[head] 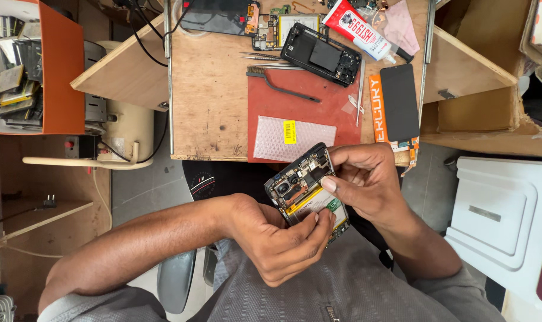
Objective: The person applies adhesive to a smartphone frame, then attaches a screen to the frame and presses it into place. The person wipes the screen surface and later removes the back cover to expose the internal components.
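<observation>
Two hands meet on one opened phone (306, 186), which I hold over my lap, just short of the near edge of the wooden surface (211, 89). My left hand (280, 241) is curled under and around the phone's lower end, thumb and forefinger pinched together at the edge of its yellow-striped battery. My right hand (366, 182) wraps the phone's far side, fingers bent over the top edge and thumb lying flat across the exposed board beside the battery. The phone is tilted, camera end pointing away from me and to the left. Just beyond my right hand, on the surface, lies a pink bubble-wrap pouch (293, 138) with a yellow label, resting on a red mat (309, 110). Farther out on that mat sits a black brush (281, 86), and past it a second opened phone shell (321, 53) with tweezers (262, 57) beside it. Off to the right of my right hand lies a black screen panel (400, 102) on orange packaging, and beyond it a red-and-white glue tube (360, 28).
</observation>
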